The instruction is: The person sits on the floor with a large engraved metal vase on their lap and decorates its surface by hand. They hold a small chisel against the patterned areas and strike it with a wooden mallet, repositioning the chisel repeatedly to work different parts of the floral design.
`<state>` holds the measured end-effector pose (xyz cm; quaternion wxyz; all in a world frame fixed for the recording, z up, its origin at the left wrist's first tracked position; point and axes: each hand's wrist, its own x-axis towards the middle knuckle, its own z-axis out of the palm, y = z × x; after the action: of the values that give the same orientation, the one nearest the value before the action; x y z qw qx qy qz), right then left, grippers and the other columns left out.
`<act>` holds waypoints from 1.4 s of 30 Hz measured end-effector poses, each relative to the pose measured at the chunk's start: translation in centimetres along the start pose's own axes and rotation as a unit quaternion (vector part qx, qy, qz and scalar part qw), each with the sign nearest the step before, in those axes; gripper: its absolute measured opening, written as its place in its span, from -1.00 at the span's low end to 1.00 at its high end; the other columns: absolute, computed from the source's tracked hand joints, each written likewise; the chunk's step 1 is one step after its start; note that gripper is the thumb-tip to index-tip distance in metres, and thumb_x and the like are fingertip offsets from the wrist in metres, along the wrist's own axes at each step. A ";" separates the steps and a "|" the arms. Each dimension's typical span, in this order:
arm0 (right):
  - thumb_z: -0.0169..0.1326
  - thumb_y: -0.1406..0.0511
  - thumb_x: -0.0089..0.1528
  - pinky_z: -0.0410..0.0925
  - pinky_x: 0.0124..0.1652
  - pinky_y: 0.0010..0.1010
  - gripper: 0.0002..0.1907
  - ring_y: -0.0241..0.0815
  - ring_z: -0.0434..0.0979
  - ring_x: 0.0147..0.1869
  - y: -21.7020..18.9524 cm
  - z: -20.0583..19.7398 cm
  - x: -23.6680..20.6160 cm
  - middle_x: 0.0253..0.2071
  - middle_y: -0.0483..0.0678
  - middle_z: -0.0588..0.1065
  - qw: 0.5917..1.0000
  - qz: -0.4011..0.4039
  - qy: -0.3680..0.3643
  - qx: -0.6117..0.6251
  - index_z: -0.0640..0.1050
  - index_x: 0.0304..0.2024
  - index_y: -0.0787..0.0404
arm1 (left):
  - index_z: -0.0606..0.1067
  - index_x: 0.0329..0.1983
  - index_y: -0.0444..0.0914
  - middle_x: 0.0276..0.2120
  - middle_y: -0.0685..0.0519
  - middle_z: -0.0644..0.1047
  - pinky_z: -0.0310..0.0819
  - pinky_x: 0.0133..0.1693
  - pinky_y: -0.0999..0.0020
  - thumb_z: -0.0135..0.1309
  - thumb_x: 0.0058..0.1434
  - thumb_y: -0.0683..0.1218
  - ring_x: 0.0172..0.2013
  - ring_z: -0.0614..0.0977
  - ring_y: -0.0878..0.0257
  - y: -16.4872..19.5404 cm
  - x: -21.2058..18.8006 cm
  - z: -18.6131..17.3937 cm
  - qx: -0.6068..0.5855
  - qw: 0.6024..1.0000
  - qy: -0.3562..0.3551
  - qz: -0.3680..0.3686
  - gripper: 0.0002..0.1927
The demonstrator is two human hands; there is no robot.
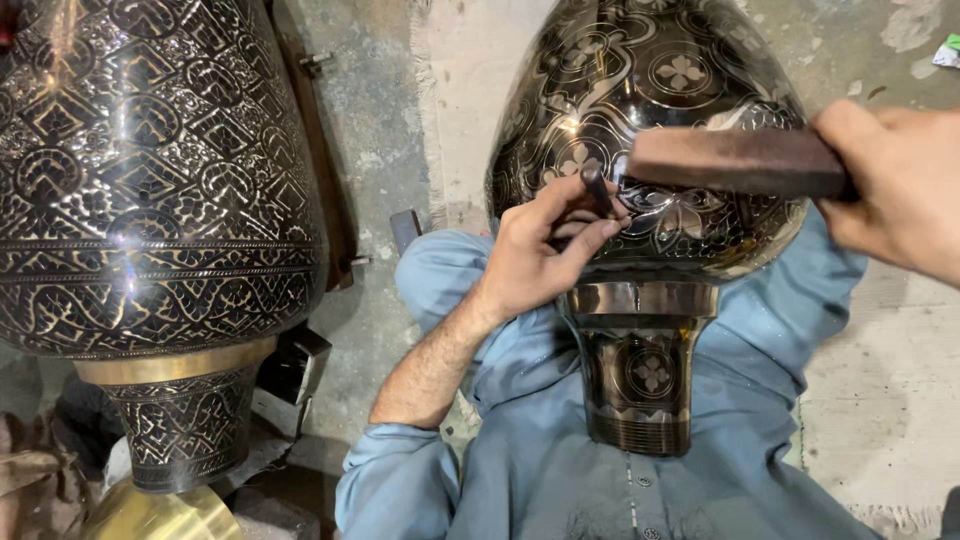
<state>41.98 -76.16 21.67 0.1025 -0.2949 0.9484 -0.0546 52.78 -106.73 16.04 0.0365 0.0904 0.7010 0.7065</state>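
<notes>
A large black metal vase [650,120] with engraved brass flower patterns lies across my lap, its neck [640,380] pointing toward me. My left hand [540,255] pinches a short dark chisel [596,186] with its tip against the vase's belly. My right hand [895,190] grips a brown wooden mallet [735,160], whose head is level with the chisel's top end and just touching or close to it. I wear light blue clothing [560,470].
A second, larger engraved vase [150,180] stands at the left on a brass-banded neck [185,425]. Grey concrete floor [375,130] lies between the two. A pale mat [880,400] is under me at the right. A brass piece [160,515] sits at the bottom left.
</notes>
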 end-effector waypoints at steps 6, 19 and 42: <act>0.32 0.43 0.00 0.44 -0.24 -0.26 -0.44 -0.02 0.61 -0.26 -1.0 -3.5 3.0 -0.35 0.06 0.52 0.992 -0.083 0.040 0.082 0.47 0.05 0.21 | 0.42 0.22 -0.38 -0.02 0.01 0.62 0.71 0.12 0.40 0.15 0.42 -0.29 0.04 0.69 0.33 0.4 -0.2 0.7 0.039 0.998 0.034 0.034 -0.66; 0.33 0.52 -0.08 0.43 -0.26 -0.25 -0.53 -0.01 0.60 -0.27 0.3 -2.9 1.3 -0.37 0.08 0.55 0.990 -0.109 0.091 0.027 0.58 -0.10 0.34 | 0.47 0.21 -0.21 -0.06 -0.06 0.67 0.71 0.03 0.32 0.22 0.39 -0.21 -0.06 0.77 0.15 1.1 2.0 -1.6 0.187 0.970 -0.096 0.121 -0.65; 0.24 0.49 0.04 0.45 -0.21 -0.29 -0.61 0.00 0.60 -0.25 0.0 0.4 -4.8 -0.31 0.13 0.54 0.988 -0.037 0.134 0.069 0.55 -0.06 0.40 | 0.44 0.27 -0.16 0.07 -0.03 0.63 0.68 0.07 0.24 0.18 0.40 -0.16 0.00 0.73 0.04 2.4 4.8 -2.5 0.201 0.934 -0.242 0.170 -0.61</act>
<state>45.93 -73.47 22.02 -0.0072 -0.3121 0.9361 -0.1621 47.77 -108.41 18.83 0.0652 0.3823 0.7725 0.5028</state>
